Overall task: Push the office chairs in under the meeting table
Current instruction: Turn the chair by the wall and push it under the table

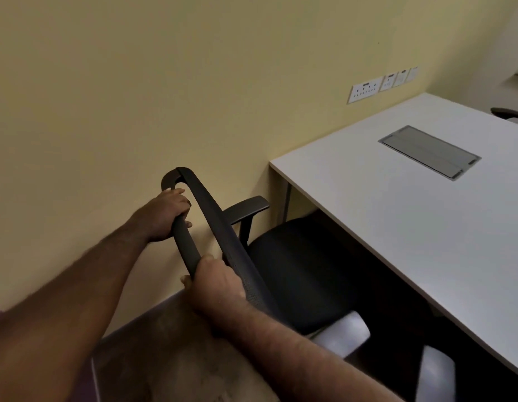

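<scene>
A black office chair (298,271) stands at the near left corner of the white meeting table (397,216), its seat partly under the table edge. Both hands grip the top frame of its backrest. My left hand (165,216) is closed around the frame's upper curve near the wall. My right hand (217,282) is closed around the frame lower down, nearer me. The chair's left armrest (246,208) points toward the table leg; its base and wheels are hidden.
A yellow wall (165,82) runs close along the chair's left side, with power sockets (365,89) above the table. A grey cable hatch (430,152) sits in the tabletop. Another chair's armrest (507,113) shows at the far side, and a pale armrest (434,369) at the lower right.
</scene>
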Demonstrator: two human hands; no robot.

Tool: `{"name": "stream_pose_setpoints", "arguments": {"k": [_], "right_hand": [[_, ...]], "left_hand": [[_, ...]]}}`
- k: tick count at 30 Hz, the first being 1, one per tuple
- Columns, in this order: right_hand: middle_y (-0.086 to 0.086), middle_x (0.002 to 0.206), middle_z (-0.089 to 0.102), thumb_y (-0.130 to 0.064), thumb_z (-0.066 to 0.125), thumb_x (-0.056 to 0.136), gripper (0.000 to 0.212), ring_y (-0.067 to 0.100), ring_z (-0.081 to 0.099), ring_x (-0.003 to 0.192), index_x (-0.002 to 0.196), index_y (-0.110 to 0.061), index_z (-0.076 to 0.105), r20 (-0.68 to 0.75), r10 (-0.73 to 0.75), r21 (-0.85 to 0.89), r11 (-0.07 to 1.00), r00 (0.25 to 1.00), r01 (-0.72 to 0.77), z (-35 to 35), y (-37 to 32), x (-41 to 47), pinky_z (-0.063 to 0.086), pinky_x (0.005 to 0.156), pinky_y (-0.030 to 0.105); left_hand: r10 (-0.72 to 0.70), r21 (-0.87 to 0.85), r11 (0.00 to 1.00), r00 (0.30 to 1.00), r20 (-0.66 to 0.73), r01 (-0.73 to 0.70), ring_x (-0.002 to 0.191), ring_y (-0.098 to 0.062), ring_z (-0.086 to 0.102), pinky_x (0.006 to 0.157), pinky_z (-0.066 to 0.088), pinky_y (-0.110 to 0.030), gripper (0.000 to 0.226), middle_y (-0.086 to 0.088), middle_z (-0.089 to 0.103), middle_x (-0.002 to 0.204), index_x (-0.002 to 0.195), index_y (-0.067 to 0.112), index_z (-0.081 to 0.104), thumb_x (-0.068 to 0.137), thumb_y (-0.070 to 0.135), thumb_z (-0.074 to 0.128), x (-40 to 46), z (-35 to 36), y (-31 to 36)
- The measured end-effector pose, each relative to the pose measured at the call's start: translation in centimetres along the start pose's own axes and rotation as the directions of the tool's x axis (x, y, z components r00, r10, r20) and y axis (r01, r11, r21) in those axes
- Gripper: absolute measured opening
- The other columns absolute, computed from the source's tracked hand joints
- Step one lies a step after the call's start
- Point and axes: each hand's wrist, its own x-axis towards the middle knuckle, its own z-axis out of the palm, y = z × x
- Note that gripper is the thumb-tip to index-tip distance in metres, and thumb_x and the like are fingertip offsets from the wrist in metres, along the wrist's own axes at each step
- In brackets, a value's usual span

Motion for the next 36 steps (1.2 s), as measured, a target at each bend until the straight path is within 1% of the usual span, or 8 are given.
{"name": "stream_pose_setpoints", "arguments": {"k": [2, 8, 15, 19, 23, 27, 33, 36], "right_hand": [[0.005, 0.1, 0.064, -0.04, 0.058, 0.094, 0.031, 0.024, 0.065, 0.088, 0.111, -0.015, 0.056, -0.002, 0.012, 0.001, 1.0, 1.0, -0.012, -0.1, 0.0, -0.2, 0.053, 0.067, 0.037], [0.006, 0.098, 0.064, -0.032, 0.056, 0.095, 0.024, 0.024, 0.064, 0.084, 0.11, -0.012, 0.058, -0.021, 0.014, -0.004, 1.0, 1.0, -0.014, -1.8, 1.5, -0.5, 0.056, 0.069, 0.038], [0.001, 0.084, 0.056, -0.034, 0.055, 0.096, 0.024, 0.015, 0.054, 0.066, 0.11, -0.015, 0.058, -0.04, 0.057, -0.017, 0.998, 0.998, -0.058, -5.1, 4.6, 0.2, 0.045, 0.054, 0.031], [-0.003, 0.076, 0.054, -0.033, 0.056, 0.094, 0.019, 0.012, 0.051, 0.061, 0.104, -0.018, 0.061, -0.111, 0.091, -0.055, 0.994, 0.99, -0.098, -7.3, 6.6, 1.4, 0.044, 0.055, 0.031], [-0.003, 0.079, 0.059, -0.031, 0.058, 0.092, 0.016, 0.014, 0.059, 0.07, 0.102, -0.019, 0.062, -0.185, 0.134, -0.049, 0.988, 0.974, -0.146, -9.0, 8.3, 2.7, 0.056, 0.068, 0.036], [-0.005, 0.075, 0.056, -0.03, 0.059, 0.09, 0.014, 0.014, 0.058, 0.069, 0.099, -0.019, 0.064, -0.27, 0.17, -0.073, 0.978, 0.948, -0.196, -10.3, 9.9, 3.8, 0.056, 0.067, 0.036], [-0.007, 0.068, 0.05, -0.029, 0.06, 0.089, 0.006, 0.011, 0.049, 0.058, 0.087, -0.024, 0.059, -0.328, 0.181, -0.134, 0.963, 0.927, -0.236, -12.2, 11.5, 4.8, 0.043, 0.056, 0.033], [-0.006, 0.067, 0.051, -0.031, 0.06, 0.088, 0.014, 0.01, 0.047, 0.055, 0.078, -0.026, 0.051, -0.35, 0.18, -0.164, 0.954, 0.919, -0.25, -13.1, 12.2, 5.1, 0.038, 0.051, 0.029]], "left_hand": [[-0.011, -0.004, 1.0, 1.0, 0.008, 0.011, 0.139, -0.032, 0.037, 0.117, 0.021, -0.042, 0.026, -0.009, 0.068, 0.113, 0.076, 0.014, 0.058, 0.085, 0.032, 0.074, -0.1, 0.0, 0.1], [-0.003, 0.008, 1.0, 1.0, -0.013, 0.003, 0.139, -0.035, 0.037, 0.114, 0.022, -0.046, 0.022, -0.013, 0.066, 0.123, 0.08, 0.006, 0.068, 0.086, 0.027, 0.074, 1.2, 0.4, 1.7], [0.002, -0.051, 0.999, 0.996, -0.091, -0.006, 0.137, -0.037, 0.038, 0.115, 0.019, -0.047, 0.022, -0.015, 0.067, 0.118, 0.088, 0.001, 0.069, 0.089, 0.023, 0.07, 4.6, 1.6, 4.9], [0.019, -0.103, 0.994, 0.99, -0.141, -0.034, 0.134, -0.039, 0.041, 0.115, 0.019, -0.048, 0.021, -0.016, 0.068, 0.115, 0.084, 0.0, 0.067, 0.088, 0.021, 0.071, 7.5, 2.0, 7.0], [0.038, -0.141, 0.988, 0.986, -0.16, -0.061, 0.134, -0.04, 0.042, 0.114, 0.02, -0.05, 0.023, -0.016, 0.067, 0.12, 0.08, 0.001, 0.065, 0.087, 0.022, 0.072, 10.2, 1.9, 9.0], [0.055, -0.157, 0.984, 0.983, -0.177, -0.083, 0.135, -0.038, 0.042, 0.114, 0.019, -0.046, 0.027, -0.018, 0.067, 0.118, 0.086, -0.002, 0.067, 0.09, 0.024, 0.069, 12.7, 2.1, 10.7], [0.059, -0.19, 0.977, 0.976, -0.209, -0.099, 0.129, -0.039, 0.046, 0.112, 0.021, -0.045, 0.026, -0.021, 0.066, 0.098, 0.084, -0.001, 0.068, 0.091, 0.025, 0.067, 15.4, 2.2, 12.2], [0.072, -0.184, 0.977, 0.975, -0.209, -0.112, 0.127, -0.04, 0.047, 0.112, 0.022, -0.046, 0.027, -0.021, 0.065, 0.096, 0.086, -0.001, 0.068, 0.092, 0.025, 0.066, 16.6, 2.3, 12.8]]}}
